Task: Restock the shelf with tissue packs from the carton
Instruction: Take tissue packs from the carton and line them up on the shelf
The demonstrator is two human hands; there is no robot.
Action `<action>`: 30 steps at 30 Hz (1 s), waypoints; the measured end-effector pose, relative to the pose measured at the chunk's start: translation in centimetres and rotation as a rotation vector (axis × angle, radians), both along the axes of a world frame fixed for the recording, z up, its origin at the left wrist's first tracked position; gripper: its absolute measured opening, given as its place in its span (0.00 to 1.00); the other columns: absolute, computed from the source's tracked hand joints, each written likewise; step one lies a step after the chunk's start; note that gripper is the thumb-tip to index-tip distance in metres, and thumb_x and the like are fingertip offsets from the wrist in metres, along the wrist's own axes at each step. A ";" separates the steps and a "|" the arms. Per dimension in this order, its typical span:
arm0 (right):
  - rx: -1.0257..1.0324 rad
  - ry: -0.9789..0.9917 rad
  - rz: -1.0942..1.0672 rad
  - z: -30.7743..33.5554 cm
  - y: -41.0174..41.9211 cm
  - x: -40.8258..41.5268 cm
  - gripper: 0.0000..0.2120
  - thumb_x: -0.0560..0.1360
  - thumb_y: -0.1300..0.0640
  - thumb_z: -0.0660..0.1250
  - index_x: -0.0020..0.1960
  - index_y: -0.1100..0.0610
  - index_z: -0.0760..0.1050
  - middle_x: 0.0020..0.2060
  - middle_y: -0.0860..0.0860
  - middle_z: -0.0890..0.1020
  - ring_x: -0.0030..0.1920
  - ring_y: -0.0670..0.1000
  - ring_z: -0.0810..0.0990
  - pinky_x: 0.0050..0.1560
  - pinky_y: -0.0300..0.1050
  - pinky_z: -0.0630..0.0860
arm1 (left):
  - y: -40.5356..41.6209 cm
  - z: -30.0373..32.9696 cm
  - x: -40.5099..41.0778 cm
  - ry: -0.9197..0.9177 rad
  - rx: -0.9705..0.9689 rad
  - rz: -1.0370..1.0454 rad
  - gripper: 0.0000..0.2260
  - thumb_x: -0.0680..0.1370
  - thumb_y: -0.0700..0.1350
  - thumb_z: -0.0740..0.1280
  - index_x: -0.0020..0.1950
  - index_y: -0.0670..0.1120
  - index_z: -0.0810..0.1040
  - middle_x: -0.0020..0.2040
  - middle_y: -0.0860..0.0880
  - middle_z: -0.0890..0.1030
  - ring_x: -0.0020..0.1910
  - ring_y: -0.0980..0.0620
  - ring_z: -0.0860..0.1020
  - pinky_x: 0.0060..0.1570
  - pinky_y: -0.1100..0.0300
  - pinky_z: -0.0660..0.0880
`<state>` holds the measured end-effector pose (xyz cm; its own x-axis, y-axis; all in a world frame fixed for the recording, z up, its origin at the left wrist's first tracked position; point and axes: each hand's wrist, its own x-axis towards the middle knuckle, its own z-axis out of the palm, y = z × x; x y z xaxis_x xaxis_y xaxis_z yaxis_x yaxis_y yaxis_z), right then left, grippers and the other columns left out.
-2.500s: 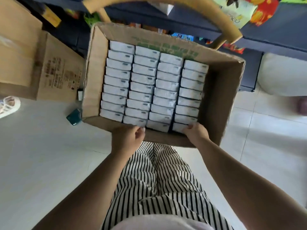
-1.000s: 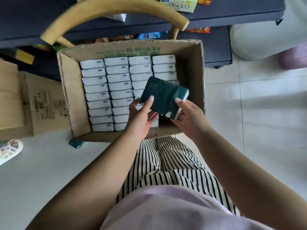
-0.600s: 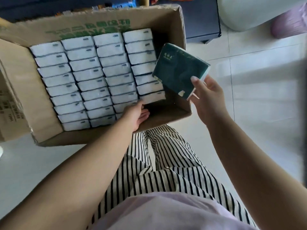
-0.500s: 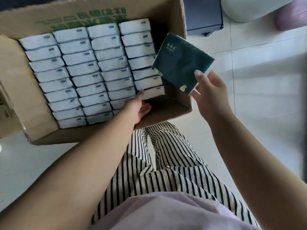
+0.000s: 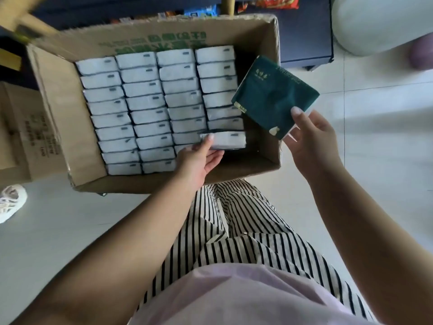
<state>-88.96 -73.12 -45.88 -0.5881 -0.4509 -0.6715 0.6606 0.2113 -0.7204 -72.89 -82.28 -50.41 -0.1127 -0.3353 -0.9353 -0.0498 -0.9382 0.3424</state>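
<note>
carton (image 5: 58, 109) on floor (image 5: 58, 231) in front of shelf (image 5: 304, 31), packs in rows (image 5: 145, 106) inside, left hand (image 5: 199, 158) in carton's near-right corner on one pack (image 5: 227, 140), right hand (image 5: 311, 139) w/ another pack (image 5: 274, 97) over right wall

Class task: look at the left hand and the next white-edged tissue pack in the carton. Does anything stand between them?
Nothing visible does: the left hand already touches the raised white-edged tissue pack in the brown cardboard carton.

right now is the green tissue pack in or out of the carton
Out: the right hand holds the green tissue pack above the carton rim.
</note>
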 end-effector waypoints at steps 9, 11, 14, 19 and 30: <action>-0.145 -0.043 0.260 2.0 -5.6 1.0 0.07 0.80 0.62 0.58 0.50 0.57 0.74 0.48 0.52 0.83 0.55 0.53 0.81 0.55 0.47 0.78 | -3.4 6.1 6.3 0.063 -0.400 0.297 0.06 0.76 0.47 0.65 0.47 0.46 0.77 0.43 0.48 0.84 0.43 0.55 0.83 0.41 0.65 0.78; -0.121 -0.040 0.325 1.1 -7.2 1.8 0.07 0.79 0.61 0.58 0.51 0.57 0.75 0.48 0.51 0.83 0.54 0.52 0.81 0.55 0.46 0.79 | -4.5 5.0 7.0 0.019 -0.422 0.343 0.08 0.76 0.49 0.64 0.48 0.45 0.76 0.45 0.47 0.83 0.42 0.56 0.82 0.42 0.65 0.78; 0.072 0.001 0.383 -1.4 -8.9 3.0 0.05 0.79 0.59 0.61 0.49 0.56 0.76 0.48 0.56 0.83 0.54 0.57 0.81 0.53 0.45 0.79 | -5.7 2.2 7.3 -0.123 -0.420 0.341 0.09 0.78 0.50 0.63 0.44 0.46 0.76 0.37 0.52 0.83 0.37 0.59 0.82 0.39 0.66 0.77; 0.353 0.026 0.440 -5.0 -9.6 4.3 0.09 0.78 0.58 0.63 0.40 0.58 0.72 0.46 0.64 0.76 0.47 0.59 0.80 0.49 0.45 0.77 | -5.8 -1.2 7.8 -0.207 -0.261 -0.002 0.14 0.78 0.54 0.62 0.43 0.45 0.77 0.40 0.49 0.81 0.40 0.53 0.80 0.44 0.62 0.76; 0.411 -0.110 0.261 -7.1 -9.2 3.2 0.12 0.78 0.56 0.64 0.61 0.54 0.71 0.58 0.54 0.78 0.57 0.54 0.77 0.47 0.45 0.76 | -10.9 -1.4 10.7 -0.421 -0.585 -0.465 0.12 0.74 0.56 0.67 0.43 0.48 0.77 0.43 0.53 0.80 0.43 0.54 0.79 0.46 0.60 0.73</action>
<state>-85.79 -82.31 -53.01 -0.4062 -0.2586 -0.8764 0.6153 0.6317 -0.4716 -62.18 -93.21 -51.83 -0.0405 -0.7827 -0.6211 -0.6176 -0.4691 0.6313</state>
